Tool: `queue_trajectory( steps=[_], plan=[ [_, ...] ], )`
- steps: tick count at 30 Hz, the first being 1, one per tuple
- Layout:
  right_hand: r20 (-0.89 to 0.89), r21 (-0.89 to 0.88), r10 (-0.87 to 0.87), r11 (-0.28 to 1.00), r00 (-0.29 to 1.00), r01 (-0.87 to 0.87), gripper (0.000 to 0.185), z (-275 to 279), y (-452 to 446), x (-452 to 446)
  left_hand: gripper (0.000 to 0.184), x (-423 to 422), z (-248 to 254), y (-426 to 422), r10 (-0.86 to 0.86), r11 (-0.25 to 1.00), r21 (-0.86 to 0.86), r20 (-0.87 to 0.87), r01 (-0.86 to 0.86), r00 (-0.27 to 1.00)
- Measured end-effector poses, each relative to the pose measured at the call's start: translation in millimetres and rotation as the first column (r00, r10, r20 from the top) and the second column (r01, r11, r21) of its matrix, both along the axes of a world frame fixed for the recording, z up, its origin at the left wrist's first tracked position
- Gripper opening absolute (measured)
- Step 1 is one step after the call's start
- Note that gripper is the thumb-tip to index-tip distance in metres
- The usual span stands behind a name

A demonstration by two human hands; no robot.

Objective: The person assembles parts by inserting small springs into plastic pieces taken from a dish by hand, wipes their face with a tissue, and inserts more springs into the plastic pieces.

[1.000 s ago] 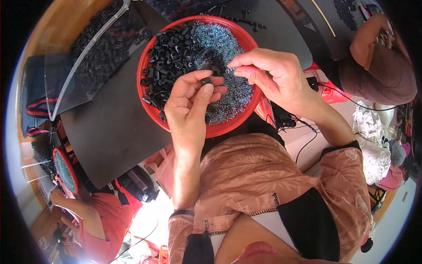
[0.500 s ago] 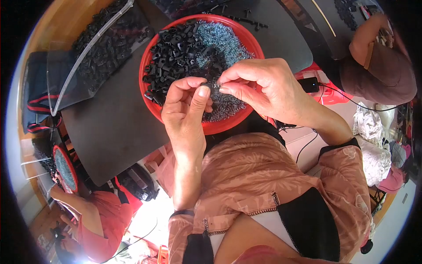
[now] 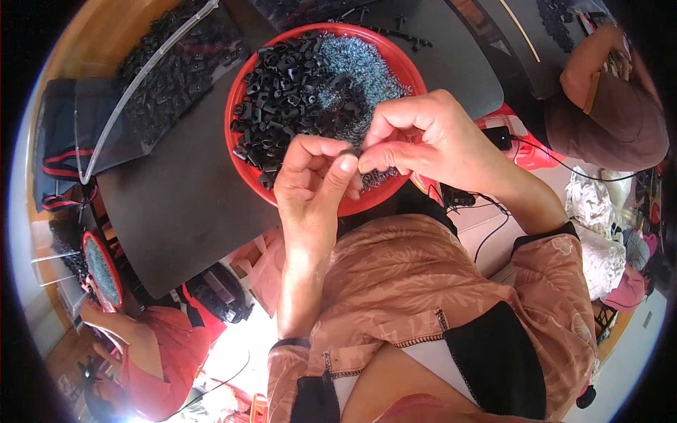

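A round red tray [image 3: 231,127] holds a heap of small black plastic parts [image 3: 278,92] on one side and a mass of small metal springs [image 3: 360,60] on the other. Over its near edge, my left hand [image 3: 310,187] pinches a small black plastic part [image 3: 350,151] between thumb and forefinger. My right hand [image 3: 430,141] meets it there, thumb and forefinger closed at the part's right end. Whatever sits between those right fingertips is hidden.
The tray rests on a dark table [image 3: 176,218]. A clear bin of black parts [image 3: 176,84] stands at upper left, and loose black pieces [image 3: 398,32] lie behind the tray. One person in red [image 3: 166,352] sits at lower left, another in dark clothing [image 3: 606,120] at upper right.
Both hands have shifted slightly right and toward my body. Their fingertips have come closer together, and the coil glimpsed between them earlier is now covered.
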State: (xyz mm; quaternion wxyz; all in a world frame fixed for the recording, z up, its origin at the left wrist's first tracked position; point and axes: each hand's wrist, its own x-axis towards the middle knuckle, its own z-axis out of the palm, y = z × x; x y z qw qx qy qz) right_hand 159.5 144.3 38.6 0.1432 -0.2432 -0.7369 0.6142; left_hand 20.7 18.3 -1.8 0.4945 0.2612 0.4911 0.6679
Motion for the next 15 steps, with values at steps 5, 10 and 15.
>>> queue_trajectory(
  steps=[5,10,15],
  plan=[
    [0.006,-0.248,0.112,0.963,0.994,-0.107,0.014,-5.3,4.9,0.4,0.012,-10.4,-5.8,-3.4,-0.179,0.982,0.106,0.235,0.158,0.955],
    [-0.114,0.387,0.014,0.922,0.993,0.032,0.015,-30.9,30.8,-22.2,0.019,-11.4,-18.2,-0.7,-0.205,0.957,0.264,0.309,0.123,0.929],
    [-0.036,0.793,0.069,0.609,0.997,-0.013,0.009,-44.4,44.6,-51.1,0.016,-9.1,-15.5,-2.8,-0.188,0.973,0.177,0.240,0.147,0.952]
  ],
)
